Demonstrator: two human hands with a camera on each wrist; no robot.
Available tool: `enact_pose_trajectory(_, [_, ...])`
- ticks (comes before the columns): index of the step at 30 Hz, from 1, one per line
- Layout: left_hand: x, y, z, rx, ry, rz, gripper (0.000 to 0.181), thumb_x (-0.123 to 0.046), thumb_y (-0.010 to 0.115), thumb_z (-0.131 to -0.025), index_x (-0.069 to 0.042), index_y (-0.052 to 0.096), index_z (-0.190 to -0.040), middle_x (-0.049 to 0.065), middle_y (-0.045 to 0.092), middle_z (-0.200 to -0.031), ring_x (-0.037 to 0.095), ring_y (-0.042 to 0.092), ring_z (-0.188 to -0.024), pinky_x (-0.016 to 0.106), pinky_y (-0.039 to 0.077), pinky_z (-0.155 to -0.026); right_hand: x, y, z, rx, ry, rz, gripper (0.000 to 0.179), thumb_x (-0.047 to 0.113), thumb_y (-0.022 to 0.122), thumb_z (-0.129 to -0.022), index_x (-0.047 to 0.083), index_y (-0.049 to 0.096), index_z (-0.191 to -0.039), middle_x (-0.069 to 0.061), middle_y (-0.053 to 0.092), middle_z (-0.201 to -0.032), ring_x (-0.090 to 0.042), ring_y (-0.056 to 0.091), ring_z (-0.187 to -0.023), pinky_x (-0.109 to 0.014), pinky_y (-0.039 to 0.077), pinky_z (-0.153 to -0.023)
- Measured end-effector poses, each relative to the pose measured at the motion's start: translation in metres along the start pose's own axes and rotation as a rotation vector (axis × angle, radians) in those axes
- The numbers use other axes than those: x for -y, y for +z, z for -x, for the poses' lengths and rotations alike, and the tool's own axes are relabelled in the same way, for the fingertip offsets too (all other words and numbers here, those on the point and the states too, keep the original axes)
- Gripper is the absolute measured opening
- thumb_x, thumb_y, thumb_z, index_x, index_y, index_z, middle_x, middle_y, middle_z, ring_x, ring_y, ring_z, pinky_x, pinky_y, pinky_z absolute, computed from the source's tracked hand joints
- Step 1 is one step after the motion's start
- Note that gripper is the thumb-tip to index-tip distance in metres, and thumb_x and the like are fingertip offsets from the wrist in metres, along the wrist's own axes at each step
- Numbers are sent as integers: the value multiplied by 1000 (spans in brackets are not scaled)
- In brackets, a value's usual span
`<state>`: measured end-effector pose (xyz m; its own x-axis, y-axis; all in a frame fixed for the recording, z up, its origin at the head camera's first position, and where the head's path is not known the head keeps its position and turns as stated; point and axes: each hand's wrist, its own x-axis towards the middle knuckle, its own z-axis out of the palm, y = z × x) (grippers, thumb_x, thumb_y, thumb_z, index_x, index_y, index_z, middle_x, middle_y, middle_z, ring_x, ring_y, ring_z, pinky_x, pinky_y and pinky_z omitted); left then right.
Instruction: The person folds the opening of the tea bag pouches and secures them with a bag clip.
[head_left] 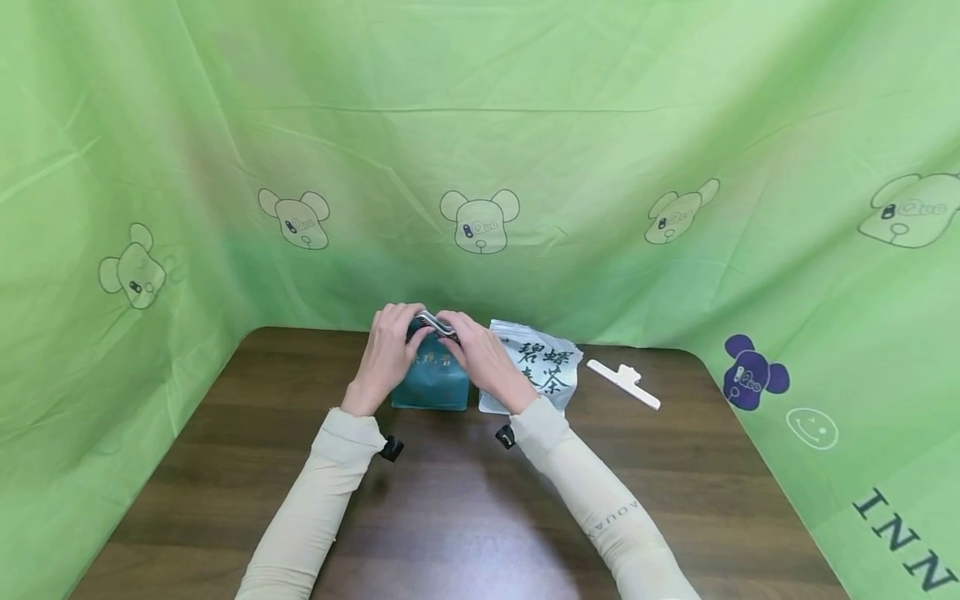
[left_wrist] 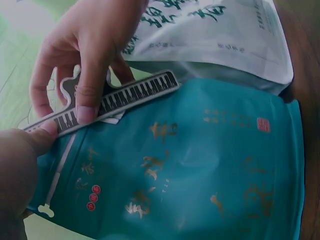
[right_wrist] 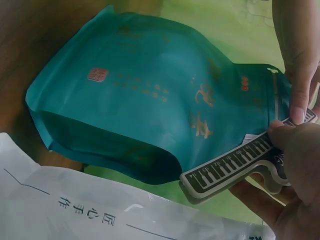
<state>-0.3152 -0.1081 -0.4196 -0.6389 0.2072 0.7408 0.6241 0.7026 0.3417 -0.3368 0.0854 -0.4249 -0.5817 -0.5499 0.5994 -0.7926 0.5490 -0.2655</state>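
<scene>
A teal tea bag (head_left: pixel 431 383) with gold lettering stands at the table's back, its top narrowed between both hands. The right hand (head_left: pixel 476 350) pinches a bag clip (left_wrist: pixel 137 95) with a black-and-white piano-key pattern. Slantwise, this clip (right_wrist: pixel 230 165) lies across the upper part of the teal bag (right_wrist: pixel 150 85). My left hand (head_left: pixel 386 350) holds the bag's top corner, its thumb at the clip's far end. Whether the clip's jaws have closed over the bag is hidden by the fingers.
Right beside the teal bag is a pale silver tea bag (head_left: pixel 495 396) with dark lettering. A white bag clip (head_left: pixel 624 383) lies farther right on the brown wooden table (head_left: pixel 450 500). Green printed cloth (head_left: pixel 480 150) hangs behind and along the sides.
</scene>
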Motion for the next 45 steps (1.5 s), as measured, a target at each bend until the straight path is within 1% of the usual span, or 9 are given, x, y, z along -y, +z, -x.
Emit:
enact_pose_trajectory(12, [-2,5,1,-1,2,-26,33,-15,74,-94,4,65,-120,17,70,-110,33,58,-96,46,45,-84,-6,-1,3,-34,-35,-2,34,13,64,-101,10,56,-134,-9,66,-112,-20,68,-86,-34,56,-69])
enact_pose_trajectory(16, [-5,4,-2,28,3,-53,34,-17,75,-94,3,65,-120,16,70,-111,33,58,-96,46,45,-84,-5,-6,2,8,-14,-14,36,14,64,-101,10,56,-136,-9,66,-116,-21,68,-89,-34,57,-72])
enact_pose_trajectory(22, [-19,1,-10,78,-1,-72,36,-26,74,-94,-1,66,-119,14,69,-113,32,59,-101,50,38,-90,5,-29,2,96,1,23,36,16,66,-100,6,60,-134,-10,64,-126,-23,67,-106,-36,56,-86])
enact_pose_trajectory(24, [-27,1,-15,75,16,-93,35,-26,73,-94,-2,66,-119,14,67,-113,33,58,-104,50,36,-91,6,-40,3,75,-16,42,35,15,67,-100,4,61,-132,-11,64,-128,-25,66,-111,-37,56,-91])
enact_pose_trajectory(26, [-36,4,-21,63,47,-123,33,-24,72,-94,-3,66,-118,13,65,-114,33,57,-107,50,35,-91,5,-51,5,25,-33,74,33,15,68,-99,4,63,-130,-12,65,-127,-26,66,-110,-37,57,-88])
enact_pose_trajectory(30, [-55,14,-31,50,117,-155,27,-18,72,-93,-4,67,-116,13,63,-116,32,57,-111,48,39,-93,-6,-69,16,-72,-30,141,32,14,71,-96,4,66,-126,-12,67,-123,-28,68,-106,-40,59,-79])
enact_pose_trajectory(32, [-64,21,-35,64,136,-147,26,-16,72,-93,-4,68,-116,12,64,-116,31,57,-110,46,42,-93,-15,-75,24,-88,-9,160,31,13,71,-96,4,66,-125,-13,67,-123,-29,68,-105,-42,59,-77])
enact_pose_trajectory(38, [-85,45,-43,178,158,-151,30,-12,71,-94,-3,67,-122,14,64,-119,30,58,-114,45,45,-100,-41,-85,50,-48,101,224,30,13,69,-97,4,64,-126,-13,67,-120,-30,66,-105,-47,58,-79])
enact_pose_trajectory(45, [-101,72,-40,286,206,-324,30,-13,64,-98,-7,65,-127,11,65,-122,28,58,-117,41,46,-102,-55,-90,74,-5,149,313,33,11,63,-100,2,59,-131,-16,67,-116,-34,67,-101,-50,57,-74])
